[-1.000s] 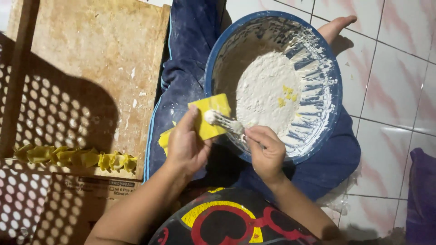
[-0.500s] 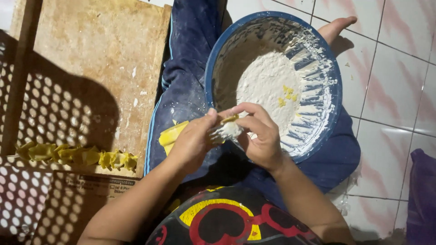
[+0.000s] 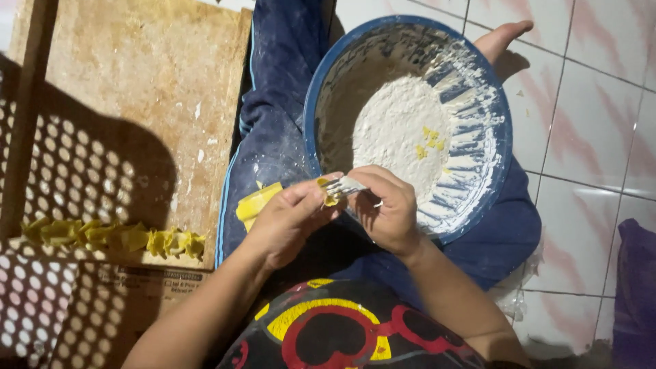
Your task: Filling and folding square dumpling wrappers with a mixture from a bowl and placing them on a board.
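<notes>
Yellow wrapper (image 3: 258, 202) lies across the fingers of the left hand (image 3: 287, 220), over the person's lap and at the near rim of the blue basin (image 3: 313, 102). The left hand is curled, pinching the wrapper at its right end, where a fold of yellow dough meets the fork (image 3: 345, 184). The right hand (image 3: 389, 212) is closed around the fork's handle, and the tines point left into the wrapper; whether they carry filling cannot be told.

Progress, as judged from the layout: a row of folded yellow pieces (image 3: 113, 238) sits on the near edge of the wooden board (image 3: 137, 102), well to the left of the left hand, so a number of pieces appear finished. The piece in the hands is not yet closed. White flour (image 3: 396, 130) fills the basin floor beyond the right hand, with a few yellow scraps (image 3: 429, 139) on it, so material remains.

Edges and room: the basin rim is just beyond both hands and touches or nearly touches the right knuckles. The board's right edge runs beside the blue trouser leg (image 3: 273, 123), left of the left hand. Bare board shows beyond the row. Tiled floor (image 3: 588, 123) lies to the right of the basin, with a bare foot (image 3: 502, 37) at the basin's far side.
</notes>
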